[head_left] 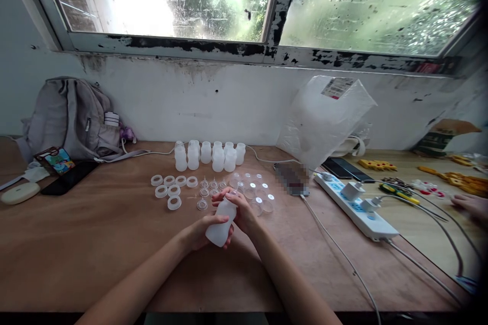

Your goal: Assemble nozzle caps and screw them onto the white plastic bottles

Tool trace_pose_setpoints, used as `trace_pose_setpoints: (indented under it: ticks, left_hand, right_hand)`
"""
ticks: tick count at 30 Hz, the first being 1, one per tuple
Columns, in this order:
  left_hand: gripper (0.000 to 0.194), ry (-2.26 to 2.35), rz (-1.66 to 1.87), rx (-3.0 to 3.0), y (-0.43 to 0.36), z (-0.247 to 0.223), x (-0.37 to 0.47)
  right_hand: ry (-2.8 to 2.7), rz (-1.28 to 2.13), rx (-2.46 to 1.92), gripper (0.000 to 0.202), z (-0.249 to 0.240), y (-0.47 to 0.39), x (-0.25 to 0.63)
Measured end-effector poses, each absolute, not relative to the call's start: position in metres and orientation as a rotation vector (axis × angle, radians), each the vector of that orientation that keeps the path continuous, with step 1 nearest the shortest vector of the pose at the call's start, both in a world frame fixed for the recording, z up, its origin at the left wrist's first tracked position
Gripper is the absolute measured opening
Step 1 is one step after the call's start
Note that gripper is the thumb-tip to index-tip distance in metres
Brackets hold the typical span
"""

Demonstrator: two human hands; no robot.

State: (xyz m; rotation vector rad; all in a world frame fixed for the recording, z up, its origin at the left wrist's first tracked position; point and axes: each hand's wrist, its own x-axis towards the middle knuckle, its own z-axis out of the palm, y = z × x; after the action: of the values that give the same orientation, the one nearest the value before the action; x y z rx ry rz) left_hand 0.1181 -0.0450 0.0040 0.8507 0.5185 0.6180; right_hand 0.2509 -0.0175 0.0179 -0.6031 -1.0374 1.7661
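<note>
On the table (114, 244), person's side of the bottle row (218, 158): held bottle (220, 229), long axis slanted, far end rightward toward row. Left hand (197, 233) wrapped round its body; right hand (244, 212) nearer far end, fingers closed over it.

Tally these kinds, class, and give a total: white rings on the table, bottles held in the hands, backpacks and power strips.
White rings: 7
Held bottle: 1
Backpack: 1
Power strip: 1
Total: 10
</note>
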Motion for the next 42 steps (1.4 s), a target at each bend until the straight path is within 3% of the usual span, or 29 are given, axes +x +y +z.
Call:
trace_pose_setpoints:
  ticks: [14, 35, 42]
  left_hand:
    - [0.022, 0.805, 0.680, 1.223, -0.046, 0.013, 0.121]
    - [0.045, 0.933, 0.916, 1.541, -0.040, -0.002, 0.128]
    - [0.043, 0.972, 0.921, 1.578, -0.039, -0.004, 0.127]
  right_hand:
    - [-1.098, 1.536, -0.758, 0.010, 0.012, -0.015, 0.246]
    - [-1.200, 1.352, -0.855, 0.015, 0.015, -0.018, 0.244]
    - [-1.259, 1.343, -0.867, 0.017, 0.014, -0.017, 0.245]
